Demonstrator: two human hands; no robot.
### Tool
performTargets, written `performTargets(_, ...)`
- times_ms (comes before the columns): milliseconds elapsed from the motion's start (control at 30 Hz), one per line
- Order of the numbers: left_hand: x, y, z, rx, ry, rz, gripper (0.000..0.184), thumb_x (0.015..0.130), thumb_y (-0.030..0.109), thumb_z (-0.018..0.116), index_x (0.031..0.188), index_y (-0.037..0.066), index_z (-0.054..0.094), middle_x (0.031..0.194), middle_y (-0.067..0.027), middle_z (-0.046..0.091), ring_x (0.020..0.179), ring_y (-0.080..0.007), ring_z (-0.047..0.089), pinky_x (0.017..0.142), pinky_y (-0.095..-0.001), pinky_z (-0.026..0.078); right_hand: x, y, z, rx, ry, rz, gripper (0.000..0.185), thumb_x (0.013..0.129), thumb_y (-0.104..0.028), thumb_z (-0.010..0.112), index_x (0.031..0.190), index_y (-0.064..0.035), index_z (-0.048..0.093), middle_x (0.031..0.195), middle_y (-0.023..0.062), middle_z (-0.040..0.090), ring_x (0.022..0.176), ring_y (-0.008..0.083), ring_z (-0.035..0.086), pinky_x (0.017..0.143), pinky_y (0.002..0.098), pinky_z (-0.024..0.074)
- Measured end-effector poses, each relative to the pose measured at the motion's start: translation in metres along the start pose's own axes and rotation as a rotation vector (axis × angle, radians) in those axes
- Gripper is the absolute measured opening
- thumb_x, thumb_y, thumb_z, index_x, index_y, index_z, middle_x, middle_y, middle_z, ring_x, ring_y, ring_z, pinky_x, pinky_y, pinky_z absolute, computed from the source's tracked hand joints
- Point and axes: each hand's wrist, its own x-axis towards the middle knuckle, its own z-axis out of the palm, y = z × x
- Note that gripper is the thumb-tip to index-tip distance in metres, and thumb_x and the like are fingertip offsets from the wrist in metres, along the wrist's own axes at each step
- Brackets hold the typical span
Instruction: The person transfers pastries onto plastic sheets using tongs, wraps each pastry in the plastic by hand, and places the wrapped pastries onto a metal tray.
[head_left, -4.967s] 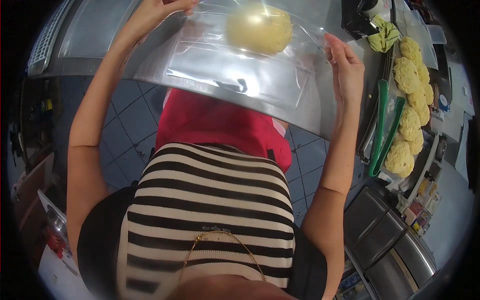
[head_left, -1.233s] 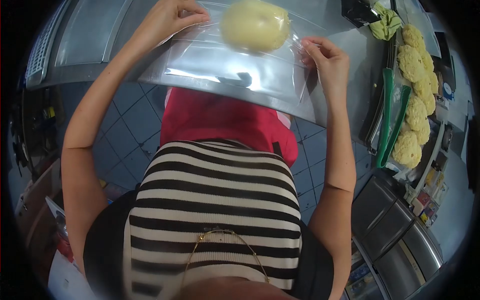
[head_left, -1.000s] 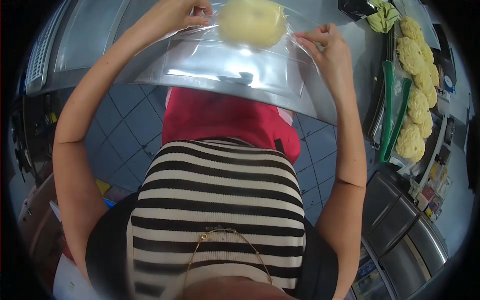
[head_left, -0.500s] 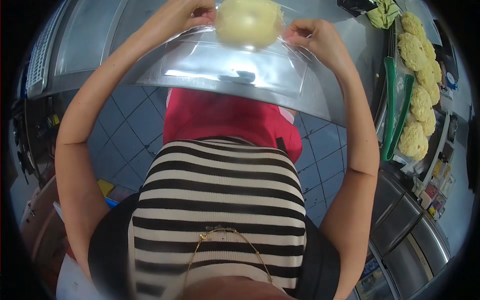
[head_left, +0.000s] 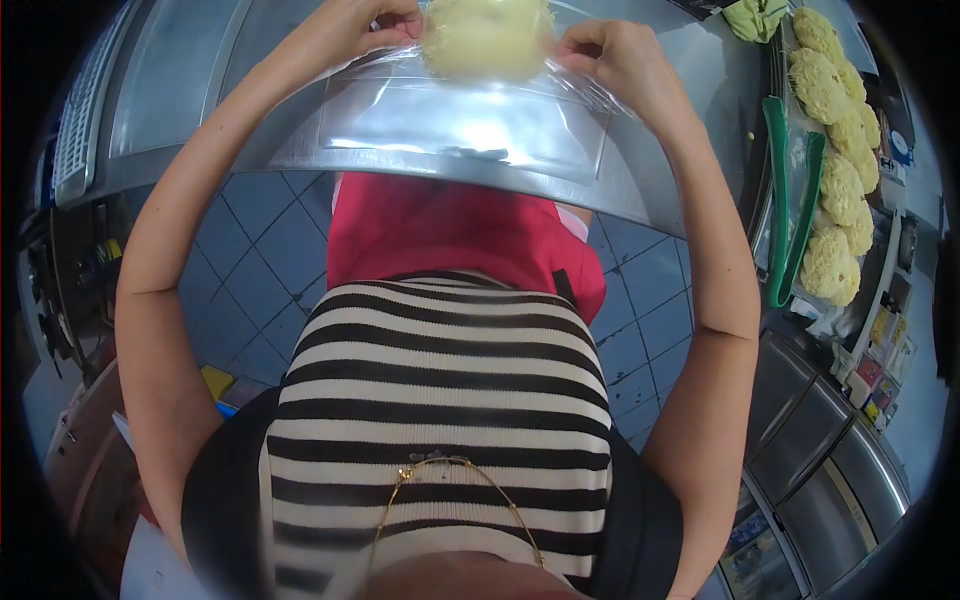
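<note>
At the top of the head view lies a pale yellow mound (head_left: pixel 488 40) of what looks like shredded food, its far edge cut off by the frame. Clear plastic wrap (head_left: pixel 400 68) covers it and stretches out to both sides. My left hand (head_left: pixel 385 25) pinches the wrap at the mound's left side, thumb and fingers closed. On the right side my right hand (head_left: pixel 607 58) pinches the film too, with pleats running from its fingertips. Under the wrap's near edge is a flat transparent sheet (head_left: pixel 460 130) on the metal counter.
A tray at the right carries several shredded yellow mounds (head_left: pixel 840 190). Beside them lies a green strip-like object (head_left: pixel 785 200). A crumpled light-green cloth or bag (head_left: pixel 755 18) sits at the top right. A white plastic grid (head_left: pixel 95 120) stands left. The steel counter's edge (head_left: pixel 650 215) faces me.
The mound and both hands sit slightly higher and further left in the view. The tray's mounds have shifted up a little too. Both hands keep their pinch on the wrap.
</note>
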Motion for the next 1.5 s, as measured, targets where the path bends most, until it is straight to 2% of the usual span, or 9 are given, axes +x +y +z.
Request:
performTargets(167,0.002,-0.001,-0.001,-0.01,-0.03,-0.003,0.019,0.081,0.015,0.059,0.092,0.0,0.057,0.08,-0.0049,0.056,0.073,-0.0154,0.055,0.067,-0.0282,0.049,0.005,0.017,-0.001,0.219,-0.14,0.113,0.016,0.075,-0.013,0.064,0.085,-0.0013,0.062,0.071,0.0028,0.061,0.064,0.0139,0.056,0.061,0.0276,0.0447)
performTargets(267,0.003,-0.005,0.0,-0.091,-0.039,0.01,0.018,0.081,0.015,0.059,0.092,0.001,0.056,0.079,-0.0046,0.056,0.073,-0.0141,0.054,0.066,-0.0274,0.048,0.009,0.016,-0.008,0.51,-0.274,0.413,0.018,0.072,-0.007,0.06,0.088,0.0011,0.061,0.075,0.0121,0.062,0.069,0.0203,0.06,0.067,0.032,0.0466)
performTargets(400,0.002,-0.003,0.0,-0.063,-0.031,0.01,0.018,0.081,0.014,0.059,0.092,0.001,0.056,0.079,-0.0043,0.055,0.072,-0.013,0.053,0.064,-0.0273,0.047,0.007,0.009,0.001,0.289,-0.138,0.209,0.012,0.073,-0.008,0.062,0.079,0.0012,0.061,0.061,0.0092,0.059,0.053,0.0138,0.054,0.05,0.0271,0.0411)
performTargets(700,-0.001,0.004,-0.002,-0.01,-0.019,0.006,0.017,0.082,0.014,0.057,0.092,0.001,0.056,0.078,-0.0042,0.055,0.071,-0.0136,0.052,0.062,-0.0276,0.045,-0.004,0.02,0.007,0.23,-0.024,-0.009,0.016,0.074,-0.013,0.062,0.085,-0.0013,0.063,0.074,0.0118,0.061,0.065,0.0224,0.058,0.062,0.0311,0.0453)
performTargets(800,-0.003,0.001,-0.004,0.046,-0.06,-0.015,0.021,0.082,0.017,0.057,0.097,0.001,0.058,0.085,-0.0047,0.059,0.077,-0.0145,0.055,0.068,-0.0281,0.047,-0.01,0.027,0.009,0.245,-0.057,-0.045,0.017,0.078,-0.013,0.062,0.09,-0.0011,0.062,0.084,0.0049,0.061,0.074,0.0128,0.055,0.066,0.0275,0.0451)
performTargets(967,-0.024,0.009,-0.01,-0.194,-0.02,-0.036,0.027,0.083,0.02,0.057,0.103,0.002,0.059,0.096,-0.0057,0.062,0.086,-0.0161,0.058,0.076,-0.0295,0.048,-0.023,0.007,-0.01,0.362,-0.194,0.142,0.019,0.078,-0.014,0.063,0.091,0.0004,0.062,0.084,0.0057,0.061,0.078,0.0133,0.055,0.069,0.0273,0.0454)
performTargets(1100,-0.033,0.025,-0.012,0.052,-0.035,0.104,0.034,0.083,0.025,0.056,0.108,0.002,0.058,0.105,-0.007,0.061,0.091,-0.0181,0.059,0.083,-0.0306,0.046,-0.028,-0.006,-0.006,0.266,-0.069,0.112,0.026,0.075,-0.018,0.068,0.093,0.0011,0.062,0.085,0.0051,0.062,0.078,0.0134,0.056,0.071,0.0267,0.0455)
performTargets(1367,-0.03,0.009,-0.01,-0.155,-0.141,-0.088,0.033,0.08,0.027,0.059,0.104,0.004,0.063,0.113,-0.0083,0.058,0.098,-0.0209,0.057,0.087,-0.0336,0.045,-0.023,0.0,-0.006,0.373,-0.174,0.186,0.031,0.069,-0.02,0.073,0.09,0.0005,0.064,0.087,0.0041,0.062,0.076,0.0137,0.058,0.073,0.0263,0.0454)
performTargets(1500,-0.029,0.013,-0.009,0.031,-0.057,0.101,0.031,0.081,0.026,0.058,0.101,0.003,0.064,0.115,-0.0077,0.057,0.102,-0.0215,0.055,0.088,-0.0345,0.045,-0.027,-0.007,-0.004,0.263,-0.081,0.21,0.021,0.071,-0.016,0.07,0.084,0.0005,0.065,0.088,0.0033,0.062,0.077,0.0125,0.057,0.073,0.0258,0.0453)
